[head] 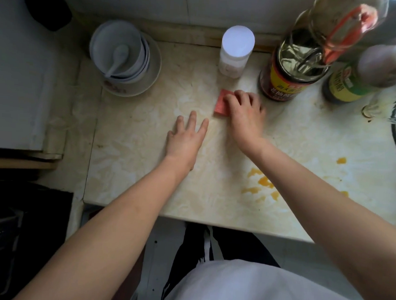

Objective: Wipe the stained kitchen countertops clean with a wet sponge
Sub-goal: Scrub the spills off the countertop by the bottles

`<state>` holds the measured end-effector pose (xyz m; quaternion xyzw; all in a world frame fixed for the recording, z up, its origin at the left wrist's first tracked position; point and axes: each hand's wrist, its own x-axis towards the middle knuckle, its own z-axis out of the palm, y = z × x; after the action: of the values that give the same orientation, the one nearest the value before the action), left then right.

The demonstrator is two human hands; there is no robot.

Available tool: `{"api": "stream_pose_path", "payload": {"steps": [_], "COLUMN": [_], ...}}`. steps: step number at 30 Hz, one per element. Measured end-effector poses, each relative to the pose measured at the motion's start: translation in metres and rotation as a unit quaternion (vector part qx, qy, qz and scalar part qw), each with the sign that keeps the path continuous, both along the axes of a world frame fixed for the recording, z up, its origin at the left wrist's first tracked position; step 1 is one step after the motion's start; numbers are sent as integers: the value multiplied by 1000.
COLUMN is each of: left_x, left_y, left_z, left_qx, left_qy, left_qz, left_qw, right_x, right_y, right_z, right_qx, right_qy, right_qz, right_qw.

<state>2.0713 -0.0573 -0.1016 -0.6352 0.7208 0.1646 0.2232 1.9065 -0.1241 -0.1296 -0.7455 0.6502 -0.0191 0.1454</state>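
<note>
The right hand (pixel 245 111) holds a flat, rectangular red sponge (pixel 220 104) under curled fingers, pressing it to the glossy, cream marbled countertop (pixel 134 165). Just beside it, the left hand (pixel 186 137) lies flat with fingers spread and straight. Blotchy orange stains (pixel 265 182) sit near the right forearm. Behind stand a white-lidded round jar (pixel 236 51), a dark glass bottle (pixel 285 81) and stacked white bowls (pixel 119 51).

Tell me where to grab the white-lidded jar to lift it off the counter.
Probably the body of the jar, just below its wide lid, grip coming from the left. It stands upright; wall behind, dark sauce bottle at its right, right hand on the sponge in front.
</note>
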Motion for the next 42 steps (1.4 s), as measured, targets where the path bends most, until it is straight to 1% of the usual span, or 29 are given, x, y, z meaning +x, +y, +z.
{"api": "stream_pose_path", "payload": {"steps": [4, 7, 9, 11, 13, 21, 29, 37, 42], "left_x": [3, 3, 2, 1, -1, 4, 18, 3, -3], "left_y": [1, 8, 20, 34, 52, 100, 134, 141, 145], "left_z": [2, 2, 4, 5, 8, 2, -5, -7, -9], "left_qx": [2, -4, -35, -85, -107, -102, -97, -100, -93], "left_qy": [18, 29, 35, 40, 48, 88, 84, 118, 113], "left_qz": [14, 51, 76, 74, 69, 56, 44, 24, 8], "left_qw": [1000, 998, 996, 993, 991, 989, 991, 988, 989], "right_x": [-1, -5, -5, -6, -8, -8, -7, -9, -10], "right_y": [3, 12, 26, 42, 63, 131, 183, 222, 239], "right_z": [6, 10, 10, 9, 8, 11, 14, 11, 5], "right_qx": [15, 29, 35, 35, 33, 42, 47, 50, 43], "right_qy": [9, 17, 20, 22, 25, 33, 26, 35, 37], "right_qz": [12, 20, 22, 22, 20, 21, 15, 10, -1], "right_qw": [1000, 999, 999, 999, 999, 998, 998, 998, 998]}}
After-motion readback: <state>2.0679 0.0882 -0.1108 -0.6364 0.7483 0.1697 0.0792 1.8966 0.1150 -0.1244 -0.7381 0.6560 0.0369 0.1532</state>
